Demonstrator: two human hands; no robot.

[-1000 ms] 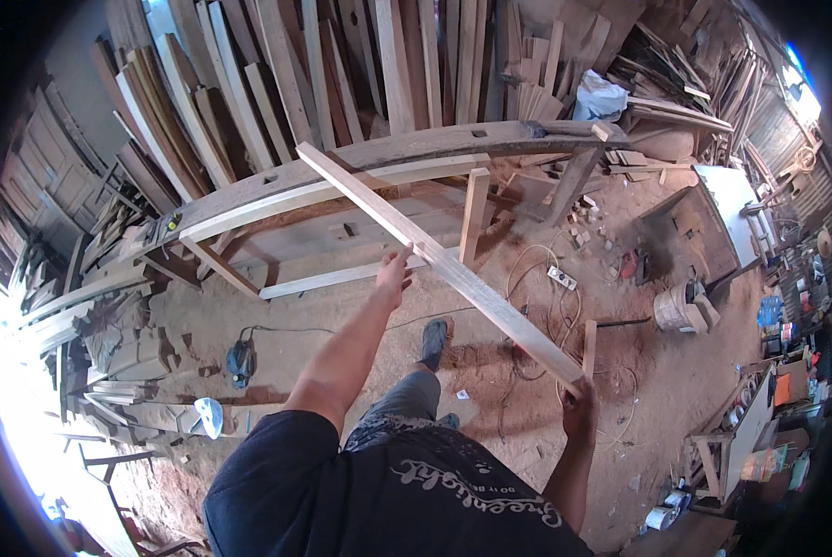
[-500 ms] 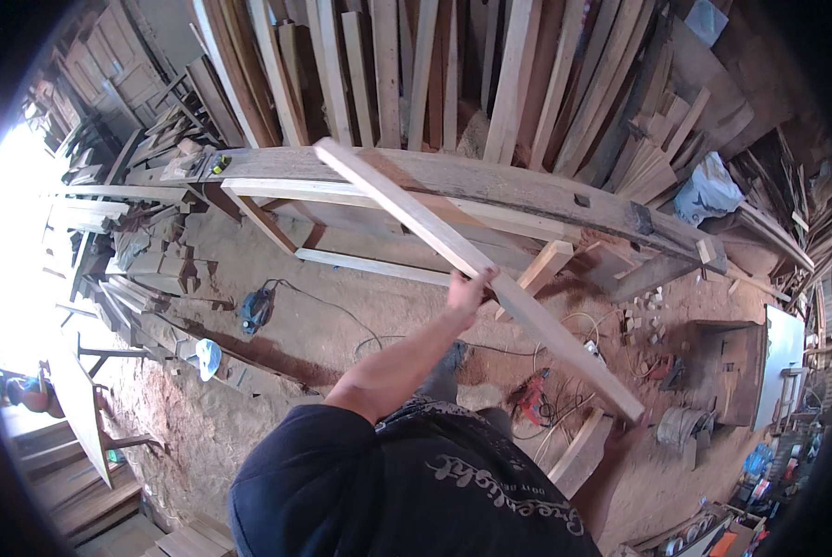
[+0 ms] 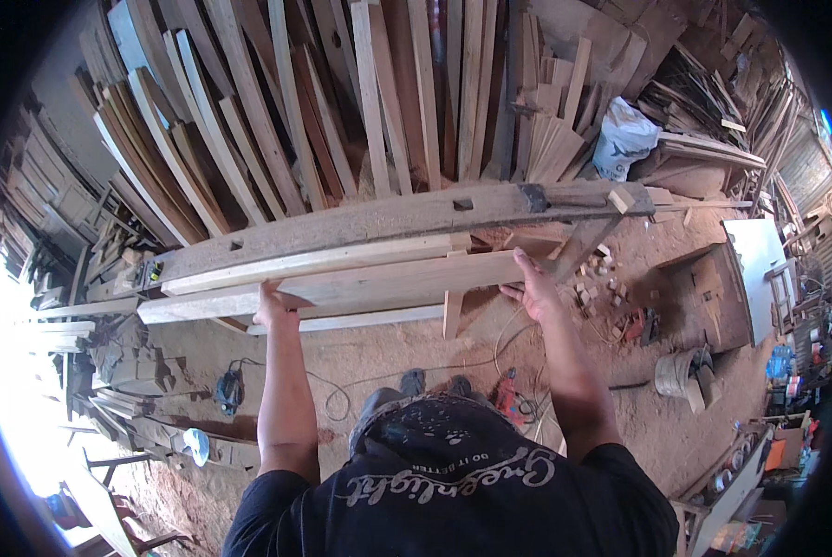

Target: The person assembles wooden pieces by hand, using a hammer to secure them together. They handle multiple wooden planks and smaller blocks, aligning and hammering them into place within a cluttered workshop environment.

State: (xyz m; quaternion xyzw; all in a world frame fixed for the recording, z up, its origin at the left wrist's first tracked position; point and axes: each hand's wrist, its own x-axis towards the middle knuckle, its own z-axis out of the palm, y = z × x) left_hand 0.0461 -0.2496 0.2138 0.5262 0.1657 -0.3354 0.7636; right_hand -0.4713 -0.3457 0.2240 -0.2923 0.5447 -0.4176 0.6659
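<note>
A long pale wooden plank [image 3: 388, 282] lies across in front of me, gripped by both hands. My left hand [image 3: 275, 306] is wrapped round it left of its middle. At its right end, my right hand [image 3: 533, 286] holds it with the thumb over the top and the fingers below. Just beyond it runs a pale wooden frame [image 3: 342, 262], set against a thick, weathered beam [image 3: 370, 219]. Part of the frame is hidden behind the plank. A short upright wood piece [image 3: 454, 311] shows below the plank, near my right hand.
Many boards [image 3: 240, 111] lean beyond the beam. A white sack [image 3: 626, 139] sits at the far right. Power tools lie on the dirt floor: a blue one [image 3: 229, 390] at left, a red one [image 3: 506, 397] near my feet, with cords about. A wooden box [image 3: 704, 292] stands at right.
The plank has swung from a steep slant to nearly level, along the beam. My right hand, low at the right before, now grips its right end; my left hand has moved left. The view has shifted right.
</note>
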